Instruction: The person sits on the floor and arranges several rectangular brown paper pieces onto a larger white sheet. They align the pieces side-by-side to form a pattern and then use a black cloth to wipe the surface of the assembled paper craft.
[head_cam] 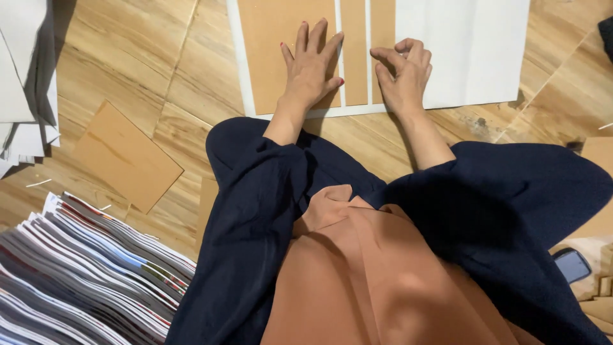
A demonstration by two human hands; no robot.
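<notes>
loose cardboard [127,155], printed stack [83,275] beside left hand [311,67]

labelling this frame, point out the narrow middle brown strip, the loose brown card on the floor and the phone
narrow middle brown strip [354,57], head view, mid-length
loose brown card [128,156], head view, centre face
phone [572,265], head view, screen

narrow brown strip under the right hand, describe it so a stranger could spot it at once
Start at the white sheet on the wooden floor. Three brown cardboard pieces lie on it: a wide panel under the left hand, then two strips. The one meant is rightmost, touched by the right hand.
</notes>
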